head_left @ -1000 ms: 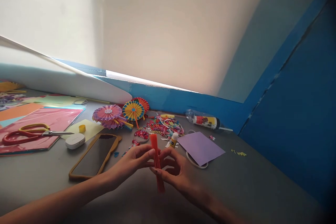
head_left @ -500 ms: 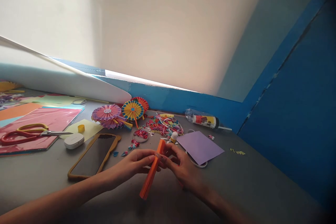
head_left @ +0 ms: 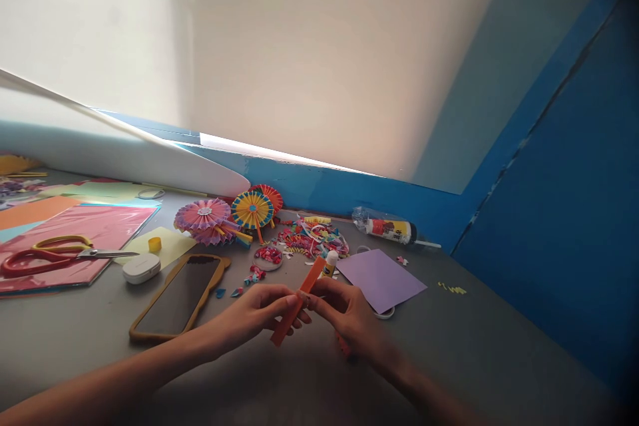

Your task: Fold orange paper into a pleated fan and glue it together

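Note:
A folded strip of orange paper (head_left: 310, 286) slants between my hands, pleated like a narrow fan. My left hand (head_left: 257, 313) pinches it from the left with thumb and fingertips. My right hand (head_left: 344, 317) holds it from the right, fingers curled around its middle. Just beyond the strip's upper end stands a white glue stick (head_left: 328, 265). A lilac paper sheet (head_left: 380, 279) lies to the right of my right hand, and a phone in an orange-brown case (head_left: 177, 296) lies to the left of my left hand.
Red-handled scissors (head_left: 64, 254) rest on a pink sheet (head_left: 84, 229) at left, near a white case (head_left: 142, 268). Paper rosettes (head_left: 204, 221) and colourful scraps (head_left: 312, 239) lie at the back. A glue tube (head_left: 389, 231) lies by the blue wall (head_left: 319, 190).
The orange strip has swung from nearly upright to a slant, its upper end to the right, and looks more tightly folded. My hands have drawn closer around it.

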Available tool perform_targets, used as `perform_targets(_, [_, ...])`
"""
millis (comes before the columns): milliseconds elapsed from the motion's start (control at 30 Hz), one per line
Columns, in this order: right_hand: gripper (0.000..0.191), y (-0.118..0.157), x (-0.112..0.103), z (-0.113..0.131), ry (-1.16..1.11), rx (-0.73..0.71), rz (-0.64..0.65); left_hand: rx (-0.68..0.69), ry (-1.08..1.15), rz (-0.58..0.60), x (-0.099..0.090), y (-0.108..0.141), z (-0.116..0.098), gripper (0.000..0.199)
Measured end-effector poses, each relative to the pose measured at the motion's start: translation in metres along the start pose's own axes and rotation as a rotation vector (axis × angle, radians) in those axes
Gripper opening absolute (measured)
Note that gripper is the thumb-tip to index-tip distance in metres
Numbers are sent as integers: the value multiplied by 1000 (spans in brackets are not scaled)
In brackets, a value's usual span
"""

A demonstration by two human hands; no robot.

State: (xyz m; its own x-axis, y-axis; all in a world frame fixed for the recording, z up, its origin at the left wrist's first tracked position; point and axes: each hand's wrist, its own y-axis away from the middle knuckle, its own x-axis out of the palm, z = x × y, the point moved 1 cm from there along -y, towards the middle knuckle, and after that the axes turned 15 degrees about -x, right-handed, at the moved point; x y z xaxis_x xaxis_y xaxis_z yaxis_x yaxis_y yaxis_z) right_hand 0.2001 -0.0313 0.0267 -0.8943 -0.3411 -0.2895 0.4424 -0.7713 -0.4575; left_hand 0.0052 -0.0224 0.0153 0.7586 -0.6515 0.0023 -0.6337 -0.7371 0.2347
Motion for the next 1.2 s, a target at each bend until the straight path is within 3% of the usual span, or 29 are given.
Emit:
perform_targets(333, [14,3,2,-1,261,-194,11,30,-24,-47,-2,-1,3,41])
perform_targets(533, [23,7,3,-8,485,-517,59,-56,116,-21,1,3,-3,35])
perform_targets(733, [30,9,4,-6,968,-796,184,-94,248,-5,3,3,3,33])
perform_targets(867, [29,9,6,0,1120,-850,299,-109,274,14,4,1,7,33])
perform_targets(1033, [27,11,7,0,1185,-860,323,-154,352,13,6,1,7,40])
perform_targets(1133, [35,10,3,-1,1144,-759,375,-84,192,36,4,3,3,29])
perform_targets(1200, [42,8,-3,-1,1043,-688,363,4,31,-20,-1,2,2,33])
